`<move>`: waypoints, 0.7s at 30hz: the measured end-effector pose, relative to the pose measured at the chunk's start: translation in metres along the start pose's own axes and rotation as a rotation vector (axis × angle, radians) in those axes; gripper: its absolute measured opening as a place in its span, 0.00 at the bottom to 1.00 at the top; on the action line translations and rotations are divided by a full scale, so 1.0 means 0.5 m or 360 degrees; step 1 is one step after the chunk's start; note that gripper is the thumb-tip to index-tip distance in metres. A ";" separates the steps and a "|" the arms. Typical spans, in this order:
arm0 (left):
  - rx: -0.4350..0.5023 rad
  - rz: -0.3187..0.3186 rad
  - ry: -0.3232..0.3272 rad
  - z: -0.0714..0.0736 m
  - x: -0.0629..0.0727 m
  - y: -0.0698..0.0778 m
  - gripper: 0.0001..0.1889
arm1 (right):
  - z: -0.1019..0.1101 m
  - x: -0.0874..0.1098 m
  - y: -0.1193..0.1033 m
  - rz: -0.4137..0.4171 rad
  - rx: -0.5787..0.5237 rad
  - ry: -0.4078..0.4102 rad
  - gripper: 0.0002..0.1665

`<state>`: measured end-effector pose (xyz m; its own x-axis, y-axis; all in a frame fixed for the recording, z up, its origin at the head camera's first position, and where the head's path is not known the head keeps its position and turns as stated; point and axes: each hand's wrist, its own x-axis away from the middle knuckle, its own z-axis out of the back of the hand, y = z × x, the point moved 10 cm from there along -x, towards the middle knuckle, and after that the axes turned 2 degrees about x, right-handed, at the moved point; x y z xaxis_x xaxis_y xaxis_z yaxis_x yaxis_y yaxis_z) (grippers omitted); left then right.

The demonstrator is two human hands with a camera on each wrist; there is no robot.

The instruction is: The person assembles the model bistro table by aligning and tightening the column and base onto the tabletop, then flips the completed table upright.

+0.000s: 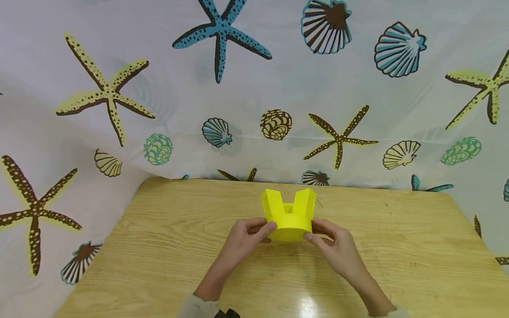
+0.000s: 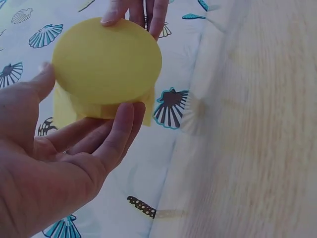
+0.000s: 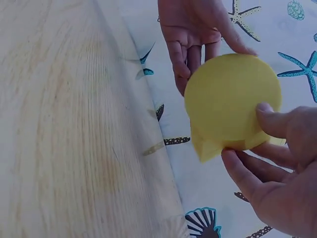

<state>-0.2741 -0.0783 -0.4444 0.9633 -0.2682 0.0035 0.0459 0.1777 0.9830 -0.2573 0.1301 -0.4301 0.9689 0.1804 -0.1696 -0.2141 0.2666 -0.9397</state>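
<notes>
A bright yellow round piece [image 1: 290, 225] with two upright angular prongs and a gap between them is held up between both hands in the head view. My left hand [image 1: 245, 240] grips its left side, thumb in front and fingers behind. On the opposite side my right hand [image 1: 338, 249] pinches it the same way, thumb at the lower rim. Both wrist views show the flat, plain disc-shaped underside [image 2: 106, 62] facing the cameras. Its prongs are mostly hidden behind that disc there. What kind of object it is, I cannot tell.
Beneath the hands lies a light wood-grain table [image 1: 171, 225]. A white cloth [image 1: 254, 92] printed with starfish and shells hangs behind the table's back edge and along its sides. A small black object [image 1: 227, 313] shows by the left sleeve [image 1: 197, 307].
</notes>
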 end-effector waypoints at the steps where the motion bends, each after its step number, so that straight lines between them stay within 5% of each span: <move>1: -0.0009 -0.0009 -0.0008 -0.001 0.001 0.003 0.29 | 0.007 0.001 -0.002 0.0007 0.0035 0.0052 0.22; 6: -0.0084 -0.0115 0.0025 -0.005 0.005 0.021 0.23 | 0.031 0.007 -0.008 0.0004 0.0073 0.0238 0.18; 12: -0.0046 -0.0170 0.0232 0.006 0.013 0.029 0.16 | 0.031 0.008 -0.006 -0.0010 0.0016 0.0322 0.17; 16: 0.0053 -0.0218 0.0316 0.005 0.017 0.037 0.13 | 0.029 0.009 -0.004 -0.0034 -0.0026 0.0324 0.19; 21: 0.0060 -0.0279 0.0305 -0.004 0.020 0.038 0.17 | 0.023 0.011 -0.005 -0.0011 -0.0074 0.0220 0.20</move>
<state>-0.2632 -0.0758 -0.4260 0.9741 -0.1070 -0.1991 0.2104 0.1076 0.9717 -0.2528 0.1414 -0.4253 0.9788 0.0458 -0.1994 -0.2046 0.2228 -0.9531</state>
